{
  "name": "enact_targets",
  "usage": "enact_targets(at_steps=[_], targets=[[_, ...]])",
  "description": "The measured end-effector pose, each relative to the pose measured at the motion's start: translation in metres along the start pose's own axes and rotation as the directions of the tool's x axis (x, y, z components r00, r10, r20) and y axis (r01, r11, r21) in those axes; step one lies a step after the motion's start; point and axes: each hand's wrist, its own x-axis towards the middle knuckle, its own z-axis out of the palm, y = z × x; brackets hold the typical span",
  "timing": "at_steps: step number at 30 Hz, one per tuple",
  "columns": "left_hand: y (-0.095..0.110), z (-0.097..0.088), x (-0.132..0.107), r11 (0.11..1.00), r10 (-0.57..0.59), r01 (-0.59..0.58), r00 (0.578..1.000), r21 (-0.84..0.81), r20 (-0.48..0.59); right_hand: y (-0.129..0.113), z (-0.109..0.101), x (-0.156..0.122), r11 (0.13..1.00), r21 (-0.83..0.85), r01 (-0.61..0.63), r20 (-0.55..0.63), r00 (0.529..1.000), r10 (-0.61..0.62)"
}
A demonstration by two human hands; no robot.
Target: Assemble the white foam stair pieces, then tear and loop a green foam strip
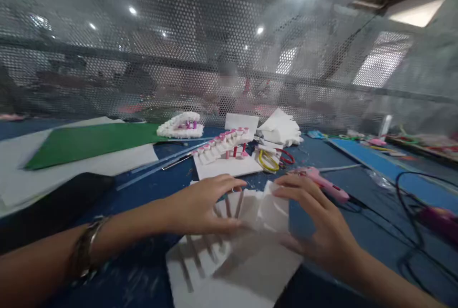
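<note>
A small curved white piece (275, 210), like thin foam or card, stands between my hands. My right hand (322, 220) has its fingertips on the piece's upper right edge and its thumb low beside it, somewhat blurred. My left hand (203, 205) is at the piece's left, thumb and fingers apart; whether its fingertips touch the piece I cannot tell. Below both hands lies a white board (193, 289) with several dark strips across its left part. Just beyond stands a white stepped model (220, 149) with pink discs and red posts on a white base.
Yellow-handled scissors (269, 160) and a pink glue gun (324, 184) lie at the right, with black cords (402, 217) trailing. A green sheet (96, 141) rests on white sheets at the left. Further back are another white model (181, 126) and a perforated metal screen (200, 50).
</note>
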Motion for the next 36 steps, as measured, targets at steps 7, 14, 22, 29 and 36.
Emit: enact_targets(at_steps=[7,14,22,29,36], targets=[[0.0,-0.006,0.0,0.999,0.029,-0.03,0.999,0.027,0.043,0.003,0.001,-0.005,1.0,0.004,-0.019,0.034,0.999,0.019],[-0.006,-0.003,0.0,0.999,0.035,-0.036,0.998,0.019,0.051,0.002,0.002,-0.006,0.999,0.033,-0.028,0.034,0.999,0.027],[-0.004,0.001,0.001,1.0,0.026,-0.027,0.998,0.005,0.063,0.001,0.004,-0.008,0.998,0.046,-0.039,0.045,0.998,0.037],[-0.002,0.0,0.001,0.999,0.036,-0.035,0.998,-0.015,0.059,0.003,0.003,-0.009,0.999,0.029,-0.037,0.05,0.998,0.036],[-0.001,-0.002,0.001,1.0,0.025,-0.024,0.997,-0.013,0.068,0.003,0.004,-0.011,0.998,0.018,-0.056,0.055,0.997,0.055]])
